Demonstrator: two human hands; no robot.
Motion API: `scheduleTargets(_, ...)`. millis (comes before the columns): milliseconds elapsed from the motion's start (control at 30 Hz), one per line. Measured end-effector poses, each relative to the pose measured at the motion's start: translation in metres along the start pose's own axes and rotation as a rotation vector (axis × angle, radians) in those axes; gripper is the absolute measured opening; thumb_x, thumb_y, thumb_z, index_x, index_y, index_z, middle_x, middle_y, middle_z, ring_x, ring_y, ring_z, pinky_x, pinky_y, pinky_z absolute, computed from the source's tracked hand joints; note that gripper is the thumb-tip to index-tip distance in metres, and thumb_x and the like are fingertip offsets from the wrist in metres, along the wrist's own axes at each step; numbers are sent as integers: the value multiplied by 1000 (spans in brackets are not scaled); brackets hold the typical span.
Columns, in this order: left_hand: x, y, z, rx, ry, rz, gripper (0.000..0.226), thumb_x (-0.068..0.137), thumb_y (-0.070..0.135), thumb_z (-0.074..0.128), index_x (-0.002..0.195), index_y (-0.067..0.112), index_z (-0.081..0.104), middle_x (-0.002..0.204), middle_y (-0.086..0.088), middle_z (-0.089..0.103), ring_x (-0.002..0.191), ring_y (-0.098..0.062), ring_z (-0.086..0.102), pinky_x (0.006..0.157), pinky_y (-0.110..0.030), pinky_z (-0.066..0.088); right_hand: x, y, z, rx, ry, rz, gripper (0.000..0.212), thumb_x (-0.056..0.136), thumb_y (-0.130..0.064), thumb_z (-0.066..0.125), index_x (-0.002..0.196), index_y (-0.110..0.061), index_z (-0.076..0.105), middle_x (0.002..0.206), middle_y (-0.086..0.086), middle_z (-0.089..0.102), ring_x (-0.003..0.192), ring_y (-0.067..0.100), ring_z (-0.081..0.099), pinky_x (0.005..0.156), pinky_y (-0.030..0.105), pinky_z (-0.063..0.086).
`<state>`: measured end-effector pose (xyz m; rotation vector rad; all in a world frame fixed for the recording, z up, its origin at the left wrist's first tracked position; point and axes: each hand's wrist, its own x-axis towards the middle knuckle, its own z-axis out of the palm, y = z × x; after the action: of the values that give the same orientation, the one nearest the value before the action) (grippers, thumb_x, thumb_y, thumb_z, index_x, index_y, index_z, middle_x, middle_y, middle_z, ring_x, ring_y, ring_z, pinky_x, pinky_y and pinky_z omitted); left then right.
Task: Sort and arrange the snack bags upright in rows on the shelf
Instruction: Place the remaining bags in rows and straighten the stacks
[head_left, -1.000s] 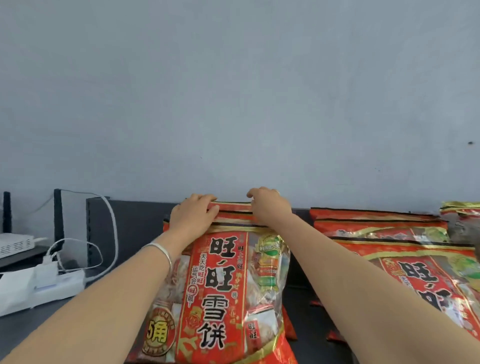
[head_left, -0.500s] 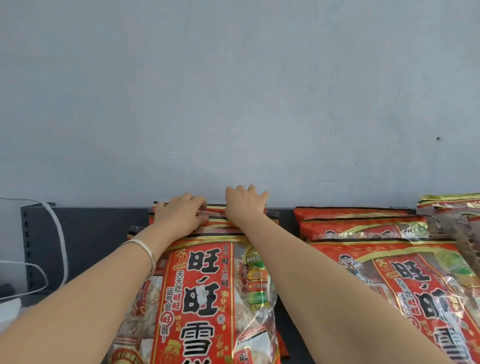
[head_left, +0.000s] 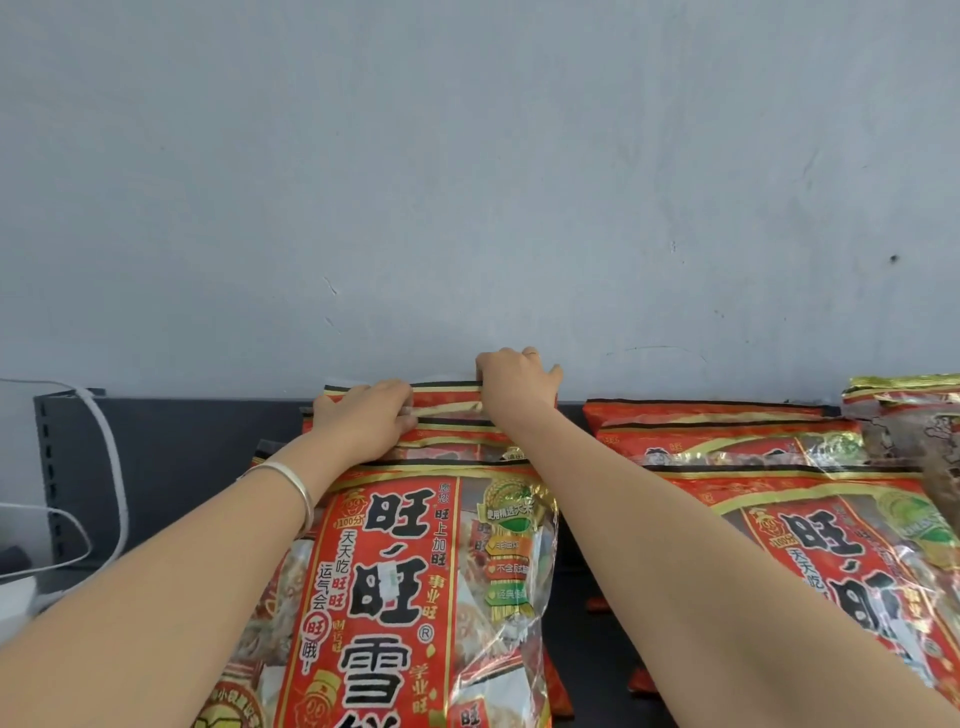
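Since half a second ago the right hand (head_left: 514, 387) has climbed to the upper seam of the rear snack bag (head_left: 447, 397), now lifted against the wall (head_left: 467, 182). Its thumb and curled fingers grip that seam. At its 8 o'clock the left hand (head_left: 363, 415) lies over the bag tops with bent fingers; whether it pinches one I cannot tell. The front snack bag (head_left: 415, 571) stands upright on the shelf (head_left: 182, 452). At 3 o'clock another row of bags (head_left: 727, 441) stands; at 9 o'clock hangs a white cable (head_left: 106, 441).
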<state>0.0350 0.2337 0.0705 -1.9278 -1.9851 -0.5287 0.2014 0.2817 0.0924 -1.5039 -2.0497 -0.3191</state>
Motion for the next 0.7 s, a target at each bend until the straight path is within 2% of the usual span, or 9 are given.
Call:
scheduleTargets(200, -3, 6, 8, 20, 63, -49, 23, 96, 45, 39, 77, 33, 39, 78, 15, 48, 83, -13, 46, 88, -46, 34, -1, 10, 5, 14, -74, 44, 32, 86, 1, 49, 108, -20, 60, 112, 8, 59, 118, 30, 45, 103, 58, 29)
scheduleTargets(333, -6, 7, 2, -14, 60, -51, 16, 96, 45, 41, 86, 33, 43, 87, 12, 54, 84, -14, 48, 90, -46, 34, -5, 6, 1, -40, 17, 0, 34, 90, -9, 51, 120, -23, 59, 122, 6, 55, 126, 33, 42, 107, 61, 22)
scheduleTargets(400, -10, 6, -4, -42, 94, -61, 13, 96, 45, 40, 94, 32, 44, 96, 9, 59, 90, -17, 54, 93, -46, 32, -9, 1, -2, -27, 109, -82, 32, 95, -13, 47, 123, -21, 58, 125, 7, 53, 123, 33, 44, 106, 55, 29)
scheduleTargets(467, -16, 3, -10, -62, 161, -84, 13, 97, 44, 39, 97, 33, 45, 105, 7, 63, 98, -20, 57, 97, -46, 31, -15, -7, -6, 32, 147, -198, 28, 97, -16, 44, 120, -18, 61, 121, 9, 56, 116, 32, 47, 94, 45, 41)
scheduleTargets(567, -29, -11, -21, -80, 239, -118, 17, 96, 45, 39, 100, 32, 49, 110, 6, 64, 101, -21, 57, 97, -47, 30, -27, -26, -11, 84, 94, -306, 28, 97, -19, 42, 112, -14, 65, 115, 10, 58, 110, 31, 49, 83, 41, 45)
scheduleTargets(700, -50, -40, -27, -232, 263, -241, 24, 94, 48, 42, 108, 30, 49, 117, 4, 58, 106, -23, 56, 91, -44, 38, -43, -48, -10, 64, -37, -313, 28, 97, -26, 45, 118, -19, 61, 118, 7, 58, 110, 30, 53, 87, 43, 46)
